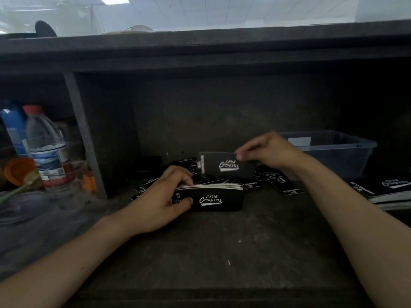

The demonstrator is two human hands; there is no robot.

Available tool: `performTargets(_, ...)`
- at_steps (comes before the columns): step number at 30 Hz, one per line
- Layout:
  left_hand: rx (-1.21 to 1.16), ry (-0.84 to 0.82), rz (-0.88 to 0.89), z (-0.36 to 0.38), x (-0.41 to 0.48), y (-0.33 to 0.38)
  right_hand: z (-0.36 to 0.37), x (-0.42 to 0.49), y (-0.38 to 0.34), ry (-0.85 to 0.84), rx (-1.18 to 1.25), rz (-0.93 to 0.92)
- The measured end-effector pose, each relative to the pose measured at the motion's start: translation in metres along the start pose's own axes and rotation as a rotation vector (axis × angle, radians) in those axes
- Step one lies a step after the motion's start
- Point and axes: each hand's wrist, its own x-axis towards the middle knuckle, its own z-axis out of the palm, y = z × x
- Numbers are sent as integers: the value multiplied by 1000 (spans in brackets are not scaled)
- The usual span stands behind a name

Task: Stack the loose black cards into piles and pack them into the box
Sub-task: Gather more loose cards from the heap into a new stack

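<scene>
Head view: the left hand (164,203) grips a thick stack of black cards (213,197) by its left end, thumb on the printed front face and fingers curled over the top edge, with the stack standing on its long edge on the dark bench (222,252). Just above and behind the stack, the right hand (269,152) pinches a single black card (224,166) by its right end, holding it in the air clear of the stack; whether it is one card or a few, I cannot tell. Loose black cards (287,187) lie scattered on the bench directly behind the stack. Further right of the stack and further back stands a clear plastic box (333,152). Finished piles (384,190) lie well to the right of the stack, in front of the box. A water bottle (45,143) stands far left of the stack.
</scene>
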Motion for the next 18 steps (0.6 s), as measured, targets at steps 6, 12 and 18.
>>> performTargets(6,-51,-52,-61,1,0,0,12,-8,-8,-515,46,193)
performTargets(12,34,-52,19,0,1,6,22,8,21,29,-591,200)
performTargets(18,71,-64,30,-2,1,4,19,8,26,-142,-584,182)
